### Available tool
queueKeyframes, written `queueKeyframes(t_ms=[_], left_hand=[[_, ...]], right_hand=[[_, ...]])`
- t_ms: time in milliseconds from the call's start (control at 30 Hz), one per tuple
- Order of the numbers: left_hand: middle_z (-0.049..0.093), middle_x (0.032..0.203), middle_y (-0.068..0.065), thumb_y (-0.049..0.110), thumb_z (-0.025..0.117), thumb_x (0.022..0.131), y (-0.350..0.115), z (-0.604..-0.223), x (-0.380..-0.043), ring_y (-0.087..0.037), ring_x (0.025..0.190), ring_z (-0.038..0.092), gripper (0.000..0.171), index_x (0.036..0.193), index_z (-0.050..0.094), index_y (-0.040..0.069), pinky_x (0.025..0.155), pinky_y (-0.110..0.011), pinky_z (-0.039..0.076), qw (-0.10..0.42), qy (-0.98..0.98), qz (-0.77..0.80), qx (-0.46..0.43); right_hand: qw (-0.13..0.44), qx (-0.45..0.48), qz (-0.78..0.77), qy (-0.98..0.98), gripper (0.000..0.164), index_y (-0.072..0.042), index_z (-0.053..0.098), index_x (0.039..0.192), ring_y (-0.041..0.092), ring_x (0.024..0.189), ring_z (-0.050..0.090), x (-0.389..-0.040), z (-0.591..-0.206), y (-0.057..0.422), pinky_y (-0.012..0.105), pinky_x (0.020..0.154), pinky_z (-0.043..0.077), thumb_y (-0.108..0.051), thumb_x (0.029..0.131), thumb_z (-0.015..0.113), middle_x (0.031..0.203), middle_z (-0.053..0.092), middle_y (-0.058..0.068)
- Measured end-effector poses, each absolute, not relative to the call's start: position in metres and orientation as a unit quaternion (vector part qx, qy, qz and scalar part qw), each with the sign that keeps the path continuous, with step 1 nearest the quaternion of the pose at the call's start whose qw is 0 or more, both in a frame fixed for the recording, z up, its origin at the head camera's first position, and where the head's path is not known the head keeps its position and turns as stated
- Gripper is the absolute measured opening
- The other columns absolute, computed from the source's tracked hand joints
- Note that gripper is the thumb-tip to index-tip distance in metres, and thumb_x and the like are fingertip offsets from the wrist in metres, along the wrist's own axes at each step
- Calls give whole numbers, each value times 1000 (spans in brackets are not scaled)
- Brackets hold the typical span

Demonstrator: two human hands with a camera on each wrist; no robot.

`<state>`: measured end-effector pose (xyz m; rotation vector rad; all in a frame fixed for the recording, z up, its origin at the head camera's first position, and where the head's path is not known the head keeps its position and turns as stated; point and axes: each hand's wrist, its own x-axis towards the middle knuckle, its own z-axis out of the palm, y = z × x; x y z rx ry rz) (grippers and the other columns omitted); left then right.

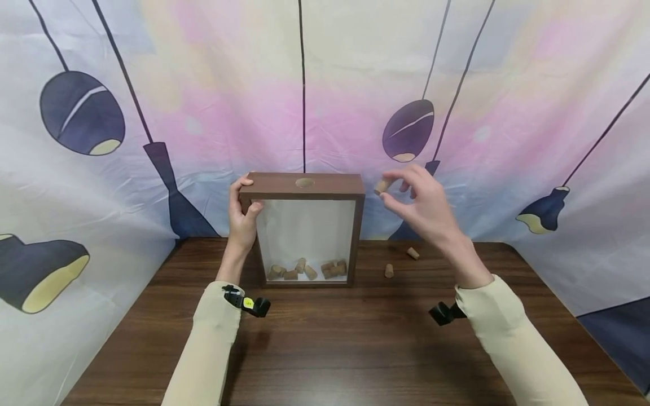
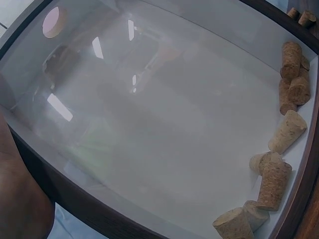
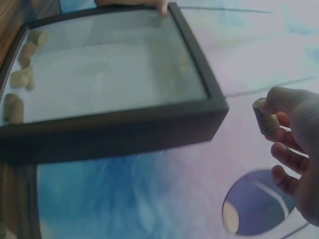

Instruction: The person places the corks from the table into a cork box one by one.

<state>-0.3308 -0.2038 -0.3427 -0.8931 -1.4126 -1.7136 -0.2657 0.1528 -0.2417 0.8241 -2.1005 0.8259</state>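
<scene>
A brown shadow box (image 1: 359, 225) with a clear front stands upright on the table, a round hole (image 1: 305, 182) in its top. My left hand (image 1: 242, 217) grips the box's upper left corner, thumb on the front edge. Several cork stoppers (image 1: 291, 274) lie along the box's floor; the left wrist view shows a cork stopper (image 2: 274, 185) among them up close. Beside the box's upper right corner, my right hand (image 1: 424, 203) pinches a cork stopper (image 1: 382, 186) between thumb and fingers, apart from the box. That cork stopper (image 3: 265, 119) also shows in the right wrist view.
Two loose cork stoppers, one upright (image 1: 389, 270) and one on its side (image 1: 413, 253), are on the wooden table (image 1: 325, 344) right of the box. A curtain (image 1: 213, 113) printed with hanging lamps rises behind the table.
</scene>
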Motion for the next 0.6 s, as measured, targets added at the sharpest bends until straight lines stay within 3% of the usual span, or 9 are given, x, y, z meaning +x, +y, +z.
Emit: queueKeyframes(t_ms=[300,500,600], left_hand=[[31,150,-32,51,71,87,-202,-342,-331,-14,99,49,68,130,46,4,80,-24,41,375,-557,-654,-349],[40,150,-18,49,70,88,-203,-342,-332,-15,95,48,69,131,44,0,78,-25,41,380,-553,-649,-359],[39,150,-20,49,70,89,-203,-341,-332,-16,97,48,71,131,43,-1,79,-26,40,383,-554,-645,-360]], right_hand=[[364,408,308,-778,30,-3,70,113,21,87,54,-259,-219,115,31,80,43,-5,83,76,99,69,4],[368,429,274,-778,30,-2,70,114,21,96,57,-263,-207,86,31,84,46,-10,85,74,101,70,4],[359,433,259,-785,30,-3,71,114,22,97,58,-265,-202,73,32,86,46,-12,85,74,100,69,5]])
